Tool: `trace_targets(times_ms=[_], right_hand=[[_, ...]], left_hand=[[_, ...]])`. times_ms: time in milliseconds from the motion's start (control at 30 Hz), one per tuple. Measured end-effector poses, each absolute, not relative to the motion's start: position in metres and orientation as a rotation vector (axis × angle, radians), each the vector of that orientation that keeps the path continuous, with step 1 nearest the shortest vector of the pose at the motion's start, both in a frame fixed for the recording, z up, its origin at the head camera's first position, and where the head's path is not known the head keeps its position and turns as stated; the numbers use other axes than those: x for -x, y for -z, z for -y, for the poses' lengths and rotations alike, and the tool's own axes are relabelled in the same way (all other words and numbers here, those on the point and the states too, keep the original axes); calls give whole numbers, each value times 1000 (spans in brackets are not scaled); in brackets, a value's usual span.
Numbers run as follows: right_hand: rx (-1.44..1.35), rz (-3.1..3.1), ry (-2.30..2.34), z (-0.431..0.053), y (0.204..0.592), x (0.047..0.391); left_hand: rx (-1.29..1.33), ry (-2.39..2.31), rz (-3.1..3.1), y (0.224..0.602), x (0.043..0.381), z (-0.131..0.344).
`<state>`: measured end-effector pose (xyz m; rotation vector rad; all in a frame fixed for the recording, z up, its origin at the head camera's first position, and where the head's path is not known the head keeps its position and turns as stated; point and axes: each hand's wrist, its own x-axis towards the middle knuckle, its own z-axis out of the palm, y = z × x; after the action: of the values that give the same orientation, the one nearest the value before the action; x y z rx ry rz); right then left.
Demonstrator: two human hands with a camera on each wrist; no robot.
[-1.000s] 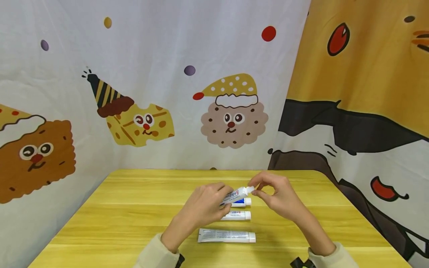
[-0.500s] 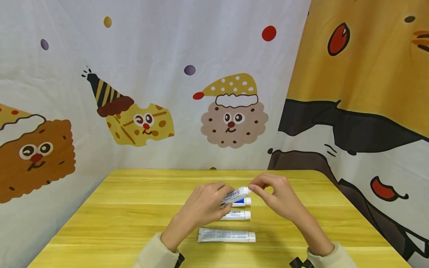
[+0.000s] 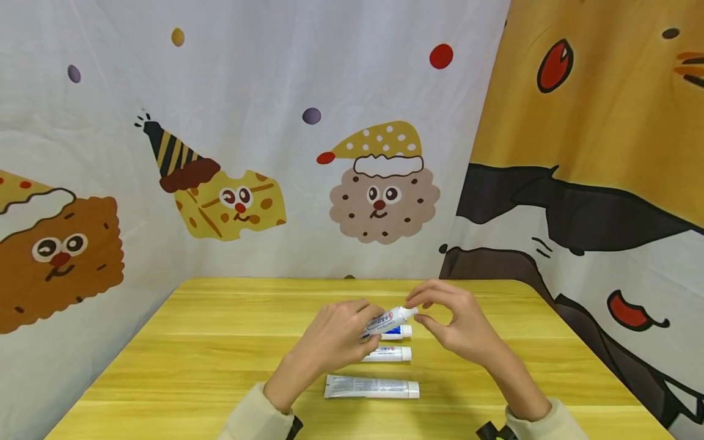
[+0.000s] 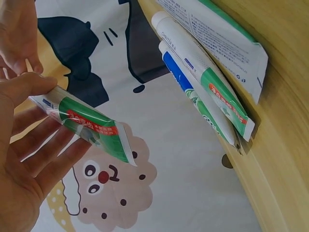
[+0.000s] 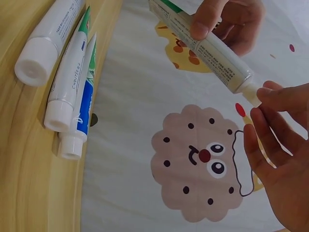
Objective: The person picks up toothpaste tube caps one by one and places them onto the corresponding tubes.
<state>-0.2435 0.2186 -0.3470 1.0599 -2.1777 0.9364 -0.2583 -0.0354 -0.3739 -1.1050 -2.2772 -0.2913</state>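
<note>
My left hand (image 3: 335, 336) grips a white-and-green toothpaste tube (image 3: 387, 320) between thumb and fingers, above the table. The tube tilts, its capped end pointing up and right. In the left wrist view its flat crimped tail (image 4: 126, 145) sticks out past the fingers. At the other end is a small white cap (image 5: 251, 94). The thumb and a finger of my right hand (image 3: 462, 324) pinch this cap at its tip, as the right wrist view shows; the remaining fingers are spread.
Below the hands, three more toothpaste tubes lie side by side, caps to the right: a blue-labelled one (image 3: 395, 333), a white one (image 3: 392, 354) and a text-covered one (image 3: 368, 387) nearest me. Behind the wooden table (image 3: 209, 354) hangs a cartoon-printed curtain (image 3: 297, 256).
Half a second ago the right fingers were closer together over the cap. Now thumb and index finger stand wider, showing more of it. The left hand and tube have barely moved.
</note>
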Motion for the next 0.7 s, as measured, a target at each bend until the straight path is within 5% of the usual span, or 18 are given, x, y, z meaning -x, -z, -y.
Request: trace_targets(times_ms=[700], right_hand=[[-929, 2246, -828, -217, 350, 245]], left_hand=[[1119, 286, 2262, 374, 257, 35]])
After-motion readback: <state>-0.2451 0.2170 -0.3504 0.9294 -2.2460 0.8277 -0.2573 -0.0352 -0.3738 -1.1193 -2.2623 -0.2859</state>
